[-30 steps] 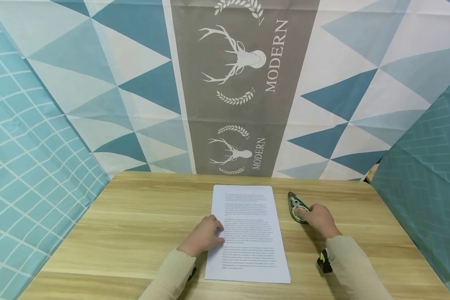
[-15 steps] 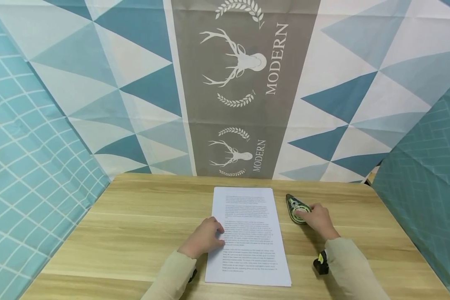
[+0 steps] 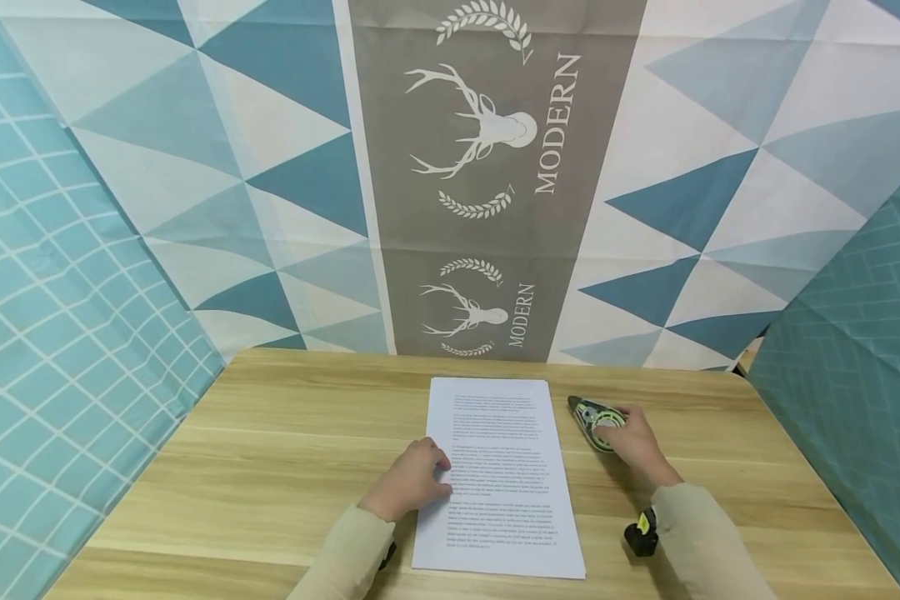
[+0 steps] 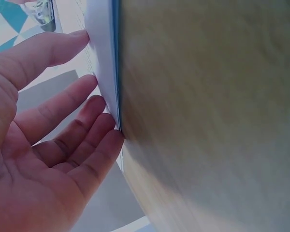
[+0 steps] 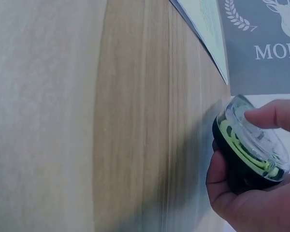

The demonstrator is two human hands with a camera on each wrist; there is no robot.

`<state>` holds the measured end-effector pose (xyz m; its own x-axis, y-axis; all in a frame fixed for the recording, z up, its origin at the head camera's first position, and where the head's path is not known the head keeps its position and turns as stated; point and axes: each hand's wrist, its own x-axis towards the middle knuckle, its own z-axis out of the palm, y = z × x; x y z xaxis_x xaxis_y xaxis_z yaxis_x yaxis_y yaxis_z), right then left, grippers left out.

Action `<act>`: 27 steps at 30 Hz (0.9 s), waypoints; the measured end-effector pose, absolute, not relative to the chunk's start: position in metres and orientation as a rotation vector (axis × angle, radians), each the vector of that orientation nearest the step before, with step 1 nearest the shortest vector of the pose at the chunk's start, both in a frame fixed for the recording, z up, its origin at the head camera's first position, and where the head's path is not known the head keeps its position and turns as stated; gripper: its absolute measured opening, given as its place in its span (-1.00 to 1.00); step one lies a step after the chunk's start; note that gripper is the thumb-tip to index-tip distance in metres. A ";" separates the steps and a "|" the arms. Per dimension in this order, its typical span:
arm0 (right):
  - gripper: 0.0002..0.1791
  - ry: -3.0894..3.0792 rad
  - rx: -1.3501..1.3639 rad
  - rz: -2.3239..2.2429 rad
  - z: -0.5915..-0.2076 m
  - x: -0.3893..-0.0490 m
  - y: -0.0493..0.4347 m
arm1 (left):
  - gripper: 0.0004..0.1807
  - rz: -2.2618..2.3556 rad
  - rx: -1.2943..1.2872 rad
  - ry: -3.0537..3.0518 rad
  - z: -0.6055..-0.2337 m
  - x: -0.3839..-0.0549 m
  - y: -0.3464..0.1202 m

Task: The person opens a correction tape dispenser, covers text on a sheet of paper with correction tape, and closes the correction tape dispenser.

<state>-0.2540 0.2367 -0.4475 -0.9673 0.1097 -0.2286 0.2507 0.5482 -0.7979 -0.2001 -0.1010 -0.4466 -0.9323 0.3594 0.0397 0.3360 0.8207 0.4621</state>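
Fingers (image 5: pixel 218 179) of our right hand (image 3: pixel 639 446) grasped a teardrop-shaped dispenser (image 3: pixel 587 417), thumb on its clear cover and fingertips round its dark underside. We had it just beyond the right edge of a stack of printed paper (image 3: pixel 506 533), apart from it, its narrow tip pointing away from us and to the left. Our left hand (image 3: pixel 408 482) gripped nothing: its fingers were extended and slightly bent, their tips touching the stack's left edge, with the thumb spread apart from them. We had the stack lying flat on the wooden surface (image 3: pixel 255 500). Beneath our right sleeve (image 3: pixel 708 537) showed a black wrist device (image 3: pixel 641 542) with a yellow patch. Behind the surface hung a patterned cloth (image 3: pixel 465 233) with deer heads and the word MODERN.
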 end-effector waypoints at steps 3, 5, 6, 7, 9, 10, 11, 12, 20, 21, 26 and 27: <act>-0.27 2.652 0.253 -1.355 -0.447 -0.252 0.239 | -0.72 0.733 0.567 2.954 -0.447 -0.199 -0.101; -0.28 2.661 0.228 -1.339 -0.447 -0.251 0.240 | -0.72 0.739 0.570 2.955 -0.447 -0.199 -0.101; -0.29 2.655 0.219 -1.349 -0.447 -0.251 0.240 | -0.72 0.742 0.569 2.955 -0.447 -0.199 -0.101; -0.29 2.650 0.215 -1.359 -0.447 -0.250 0.240 | -0.73 0.746 0.567 2.954 -0.447 -0.199 -0.101; -0.30 2.635 0.215 -1.386 -0.447 -0.249 0.239 | -0.73 0.758 0.564 2.951 -0.447 -0.199 -0.101; -0.30 2.628 0.215 -1.400 -0.447 -0.249 0.239 | -0.73 0.762 0.563 2.951 -0.447 -0.198 -0.101; -0.30 2.616 0.217 -1.421 -0.447 -0.248 0.238 | -0.74 0.762 0.559 2.951 -0.448 -0.198 -0.101; -0.30 2.604 0.220 -1.441 -0.446 -0.247 0.236 | -0.74 0.761 0.560 2.953 -0.448 -0.198 -0.101; -0.22 2.611 0.228 -1.438 -0.441 -0.246 0.227 | -0.73 0.768 0.560 2.955 -0.448 -0.198 -0.101; -0.22 2.614 0.226 -1.436 -0.440 -0.246 0.226 | -0.73 0.766 0.559 2.956 -0.449 -0.198 -0.101; -0.22 2.617 0.233 -1.430 -0.437 -0.245 0.222 | -0.73 0.759 0.572 2.975 -0.451 -0.199 -0.103; -0.22 2.620 0.234 -1.426 -0.437 -0.245 0.221 | -0.72 0.759 0.575 2.978 -0.451 -0.200 -0.104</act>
